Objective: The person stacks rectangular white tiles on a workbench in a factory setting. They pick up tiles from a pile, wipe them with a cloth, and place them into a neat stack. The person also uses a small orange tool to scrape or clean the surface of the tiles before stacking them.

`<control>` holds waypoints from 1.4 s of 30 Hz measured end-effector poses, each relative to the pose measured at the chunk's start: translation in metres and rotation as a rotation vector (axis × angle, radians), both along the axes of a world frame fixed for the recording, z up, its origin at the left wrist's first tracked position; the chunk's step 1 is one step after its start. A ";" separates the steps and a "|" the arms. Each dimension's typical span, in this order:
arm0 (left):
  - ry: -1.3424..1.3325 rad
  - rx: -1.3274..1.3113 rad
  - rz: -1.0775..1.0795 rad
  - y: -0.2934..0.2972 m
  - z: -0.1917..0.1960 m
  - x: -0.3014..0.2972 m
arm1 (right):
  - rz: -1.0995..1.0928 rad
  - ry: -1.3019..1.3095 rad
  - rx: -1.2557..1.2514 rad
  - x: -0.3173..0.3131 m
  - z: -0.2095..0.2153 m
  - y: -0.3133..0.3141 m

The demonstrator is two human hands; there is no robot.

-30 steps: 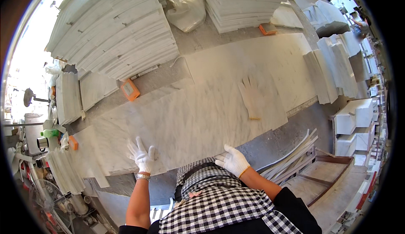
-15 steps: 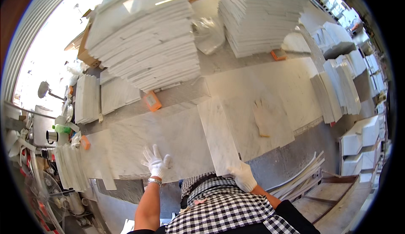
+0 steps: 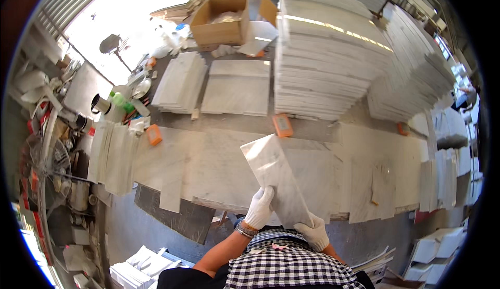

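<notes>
**Marble tile lifted at the near edge of the tabletop**

Both hands, in white work gloves, are clamped on one pale, grey-veined marble tile (image 3: 276, 177). The left hand (image 3: 259, 209) wraps the tile's lower left edge, fingers curled over the face; the right hand (image 3: 314, 231) cups its bottom corner from beneath. The tile is tilted up off the tabletop (image 3: 208, 169), its low end close to the person's chest at the near edge and its far end raised over the middle of the surface.

The step in hand looks like lifting or turning a single tile clear of the ones laid flat. As a judgement, the next move calls for a firm two-handed hold and care that the raised far corner does not knock the slabs below, since stone of this kind is heavy and chips at its edges.

The tabletop is long and covered with flat marble pieces laid edge to edge. An orange block (image 3: 153, 134) sits toward its left end and another orange block (image 3: 283, 125) lies at its far edge near the middle. Narrow tiles stand stacked at the left end (image 3: 112, 156). Beyond the far edge rise tall stacks of tiles (image 3: 328, 65), lower piles (image 3: 237, 86), and an open cardboard box (image 3: 221, 21). A fan (image 3: 52, 172) stands in the clutter at the left, and more tiles are shelved on the right.
</notes>
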State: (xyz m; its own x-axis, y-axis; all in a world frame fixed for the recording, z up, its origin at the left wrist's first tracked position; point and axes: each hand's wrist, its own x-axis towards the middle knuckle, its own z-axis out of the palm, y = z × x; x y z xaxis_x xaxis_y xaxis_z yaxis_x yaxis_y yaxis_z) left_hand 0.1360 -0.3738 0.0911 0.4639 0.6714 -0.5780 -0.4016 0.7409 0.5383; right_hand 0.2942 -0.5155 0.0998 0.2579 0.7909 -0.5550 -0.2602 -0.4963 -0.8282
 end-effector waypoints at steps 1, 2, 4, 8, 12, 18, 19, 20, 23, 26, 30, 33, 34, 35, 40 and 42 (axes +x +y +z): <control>-0.030 0.107 0.023 0.008 0.003 -0.015 | 0.039 0.045 0.061 -0.013 -0.001 0.012; -0.008 0.150 0.027 0.019 0.005 -0.031 | 0.060 0.059 0.045 -0.027 -0.003 0.025; -0.017 0.240 0.040 0.038 0.007 -0.063 | 0.062 0.057 -0.089 -0.054 -0.007 0.049; -0.058 0.349 0.093 0.072 0.010 -0.117 | 0.096 0.091 -0.009 -0.100 -0.017 0.101; 0.052 0.267 0.157 0.103 0.017 -0.162 | 0.191 0.067 -0.052 -0.137 -0.026 0.141; 0.340 0.321 0.276 0.181 0.032 -0.247 | 0.333 -0.813 0.141 -0.150 -0.030 0.175; 0.369 0.441 0.324 0.202 0.038 -0.262 | 0.400 -1.110 0.063 -0.147 -0.029 0.177; 0.488 0.415 0.328 0.224 0.045 -0.278 | 0.384 -1.158 0.098 -0.144 -0.028 0.177; 0.854 0.535 0.239 0.288 0.078 -0.321 | 0.380 -1.261 -0.100 -0.140 -0.026 0.174; 1.044 0.556 0.147 0.346 0.121 -0.340 | 0.474 -1.335 -0.290 -0.145 -0.026 0.170; 0.974 0.761 0.317 0.394 0.165 -0.334 | 0.624 -1.354 -0.468 -0.155 -0.025 0.177; 1.181 0.843 0.278 0.424 0.181 -0.329 | 0.641 -1.311 -0.511 -0.158 -0.021 0.186; 1.243 0.858 0.244 0.434 0.183 -0.328 | 0.647 -1.315 -0.513 -0.160 -0.020 0.189; 1.319 0.797 0.154 0.445 0.184 -0.327 | 0.671 -1.288 -0.604 -0.160 -0.019 0.192; 1.380 0.771 0.045 0.497 0.171 -0.317 | 0.722 -1.243 -0.601 -0.161 -0.017 0.209; 1.360 0.857 0.095 0.517 0.160 -0.310 | 0.719 -1.247 -0.619 -0.160 -0.017 0.216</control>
